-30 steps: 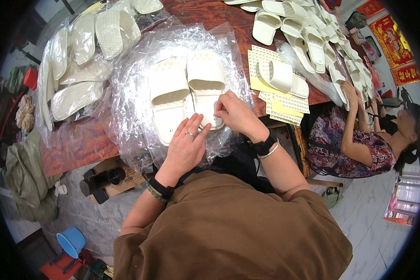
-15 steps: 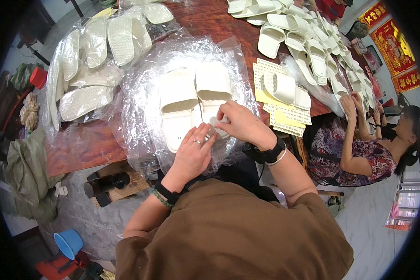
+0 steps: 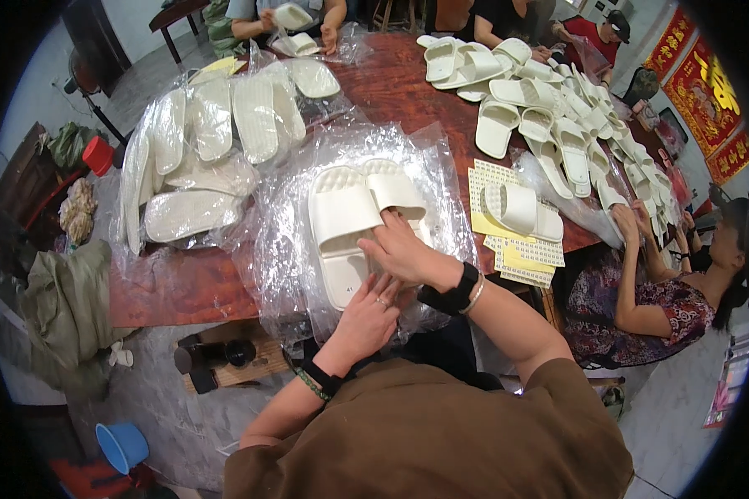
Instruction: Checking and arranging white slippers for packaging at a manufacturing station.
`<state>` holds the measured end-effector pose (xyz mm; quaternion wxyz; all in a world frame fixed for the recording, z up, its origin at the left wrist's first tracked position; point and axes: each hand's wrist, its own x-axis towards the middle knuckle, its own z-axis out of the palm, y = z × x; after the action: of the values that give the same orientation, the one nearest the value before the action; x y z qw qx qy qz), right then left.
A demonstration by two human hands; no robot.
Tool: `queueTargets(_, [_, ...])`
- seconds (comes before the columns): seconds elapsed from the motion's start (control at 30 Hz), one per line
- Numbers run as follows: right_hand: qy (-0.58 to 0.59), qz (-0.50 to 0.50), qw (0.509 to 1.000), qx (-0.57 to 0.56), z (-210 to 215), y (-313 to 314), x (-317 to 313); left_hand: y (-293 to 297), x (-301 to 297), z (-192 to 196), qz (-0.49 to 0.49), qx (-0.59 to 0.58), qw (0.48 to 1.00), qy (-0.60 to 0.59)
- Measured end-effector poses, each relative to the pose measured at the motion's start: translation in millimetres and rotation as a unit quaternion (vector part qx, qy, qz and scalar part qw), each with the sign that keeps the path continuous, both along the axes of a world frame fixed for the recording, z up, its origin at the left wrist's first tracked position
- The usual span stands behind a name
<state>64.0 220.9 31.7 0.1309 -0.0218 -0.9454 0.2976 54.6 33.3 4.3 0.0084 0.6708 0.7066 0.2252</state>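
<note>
Two cream slide slippers lie together on clear plastic bags point(image 3: 279, 208) at the table's near edge. The left slipper point(image 3: 346, 209) faces up and overlaps the right slipper point(image 3: 397, 191), which is tilted. My right hand point(image 3: 409, 254) is closed about the right slipper near its strap opening, with fingertips partly hidden. My left hand point(image 3: 364, 320) rests at the heel end between the slippers, fingers stretched out and touching them. My right hand covers the right slipper's heel.
Bagged slippers point(image 3: 193, 214) lie at left, a pile of loose slippers point(image 3: 570, 150) at right. One slipper point(image 3: 512, 208) sits on yellow sticker sheets point(image 3: 520, 256). A co-worker point(image 3: 641, 291) sits at right; across the table another person's hands point(image 3: 329, 37) handle slippers.
The view has shifted, showing more of the table's far side. My right hand has closed in on the right slipper, which has tipped and now sits partly behind the left one.
</note>
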Motion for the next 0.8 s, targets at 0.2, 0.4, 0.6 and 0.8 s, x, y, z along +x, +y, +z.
queueTargets(0.2, [0.125,-0.012,0.992,-0.01,77.4,29.6,26.8,-1.4,-1.8,7.6,0.012,-0.024,1.0,0.013])
queueTargets(0.4, [0.141,-0.096,0.984,-0.06,129.9,102.3,61.1,1.7,-10.3,2.7,0.021,0.023,0.99,-0.139])
queueTargets(0.6, [0.054,-0.237,0.967,0.08,131.5,270.4,50.5,3.5,-9.5,11.9,0.017,-0.004,0.993,-0.115])
queueTargets(0.8, [-0.052,-0.408,0.879,0.244,180.0,410.4,63.0,16.8,-3.2,1.3,0.001,-0.021,0.995,-0.098])
